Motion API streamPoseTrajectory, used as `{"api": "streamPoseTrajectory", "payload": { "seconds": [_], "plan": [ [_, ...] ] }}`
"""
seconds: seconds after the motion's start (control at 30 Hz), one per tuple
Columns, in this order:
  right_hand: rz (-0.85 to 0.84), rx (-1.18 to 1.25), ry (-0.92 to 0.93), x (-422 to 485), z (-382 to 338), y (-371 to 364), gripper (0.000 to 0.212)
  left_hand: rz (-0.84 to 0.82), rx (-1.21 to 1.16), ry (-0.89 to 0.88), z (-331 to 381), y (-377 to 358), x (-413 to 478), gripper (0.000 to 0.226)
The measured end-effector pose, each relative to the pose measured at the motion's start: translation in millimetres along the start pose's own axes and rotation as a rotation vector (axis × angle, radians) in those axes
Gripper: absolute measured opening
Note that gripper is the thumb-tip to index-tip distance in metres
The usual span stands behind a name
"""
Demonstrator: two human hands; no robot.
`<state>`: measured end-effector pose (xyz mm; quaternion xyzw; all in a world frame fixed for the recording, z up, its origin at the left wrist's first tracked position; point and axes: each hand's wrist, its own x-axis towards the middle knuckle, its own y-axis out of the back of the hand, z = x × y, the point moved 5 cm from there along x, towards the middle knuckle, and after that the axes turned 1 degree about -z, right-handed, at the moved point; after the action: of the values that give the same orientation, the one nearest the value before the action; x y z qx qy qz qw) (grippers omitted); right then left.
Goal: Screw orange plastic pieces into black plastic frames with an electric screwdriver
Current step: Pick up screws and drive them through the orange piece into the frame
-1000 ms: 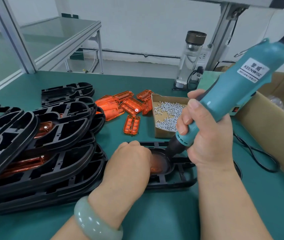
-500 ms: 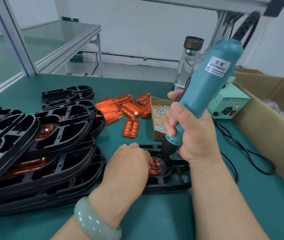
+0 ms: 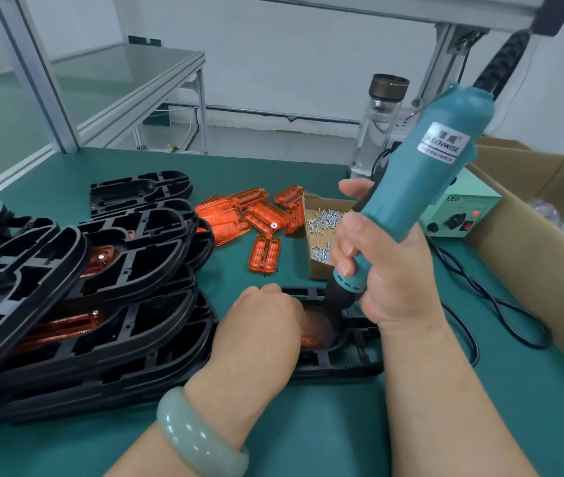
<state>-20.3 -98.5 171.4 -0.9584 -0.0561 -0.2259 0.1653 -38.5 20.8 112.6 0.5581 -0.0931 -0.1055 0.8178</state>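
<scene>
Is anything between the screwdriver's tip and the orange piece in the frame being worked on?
Nothing visible. The right hand holds the electric screwdriver, nose down over the orange piece in the black frame. The left hand sits left of the nose, not under it. The bit itself is hidden.

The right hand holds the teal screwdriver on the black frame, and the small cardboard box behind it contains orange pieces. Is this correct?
Not quite. The head view shows the small cardboard box contains silver screws; the orange pieces lie on the mat beside it. The right hand does hold the teal screwdriver on the black frame.
</scene>
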Motion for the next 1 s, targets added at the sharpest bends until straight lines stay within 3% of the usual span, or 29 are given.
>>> {"api": "streamPoseTrajectory", "payload": {
  "seconds": [0.17, 0.27, 0.47, 1.0],
  "plan": [
    [0.017, 0.078, 0.004, 0, 1, 4, 0.019, 0.006, -0.013, -0.002, -1, -1, 1, 0.027],
    [0.007, 0.048, -0.008, 0, 2, -1, 0.029, 0.016, -0.005, -0.012, 1, -1, 2, 0.024],
    [0.114, 0.002, -0.011, -1, 1, 5, 0.012, 0.012, 0.018, -0.009, 1, 0, 2, 0.025],
    [0.081, 0.114, 0.083, -12, -3, 12, 0.013, -0.022, 0.033, 0.033, 2, 4, -1, 0.022]
  ]
}}
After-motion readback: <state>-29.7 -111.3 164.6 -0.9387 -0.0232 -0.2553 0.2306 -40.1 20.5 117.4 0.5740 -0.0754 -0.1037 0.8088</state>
